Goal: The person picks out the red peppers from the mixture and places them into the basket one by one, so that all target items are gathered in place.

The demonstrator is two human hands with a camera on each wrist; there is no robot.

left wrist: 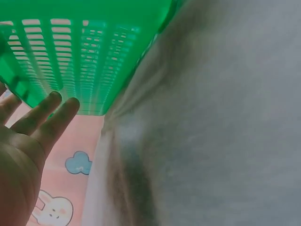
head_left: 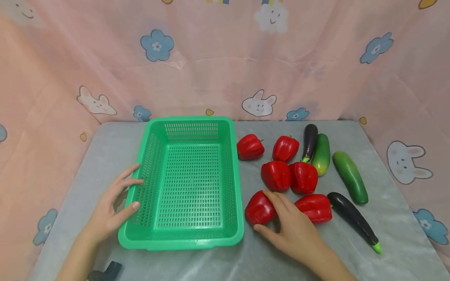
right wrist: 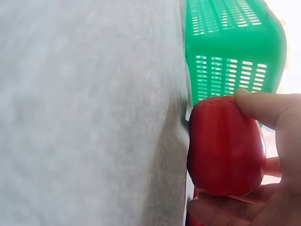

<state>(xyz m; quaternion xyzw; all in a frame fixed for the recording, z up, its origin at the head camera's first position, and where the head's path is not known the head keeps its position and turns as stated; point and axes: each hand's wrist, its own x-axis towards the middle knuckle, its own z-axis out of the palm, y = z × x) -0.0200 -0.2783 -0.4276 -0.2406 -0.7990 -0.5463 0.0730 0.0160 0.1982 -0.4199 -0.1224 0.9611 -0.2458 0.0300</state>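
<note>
My right hand point(head_left: 295, 230) grips a red bell pepper point(head_left: 259, 208) just right of the green plastic basket point(head_left: 181, 244). Thumb and fingers lie around opposite sides of this pepper in the right wrist view, where its glossy skin point(right wrist: 225, 146) fills the grasp. At the basket's left rim, my left hand point(head_left: 114, 203) rests with fingers spread and fairly straight, fingertips and thumb tip over the edge. From the left wrist, those fingers point(left wrist: 56, 122) appear beside the slotted wall point(left wrist: 70, 61). Nothing lies inside the basket.
Several more red bell peppers point(head_left: 275, 175) sit right of the basket. Beyond them lie two dark eggplants point(head_left: 353, 216) and two green cucumbers point(head_left: 350, 177). A dark object point(head_left: 105, 271) is near the left forearm. A pink patterned curtain point(head_left: 211, 78) hangs behind the grey-covered table point(head_left: 116, 144).
</note>
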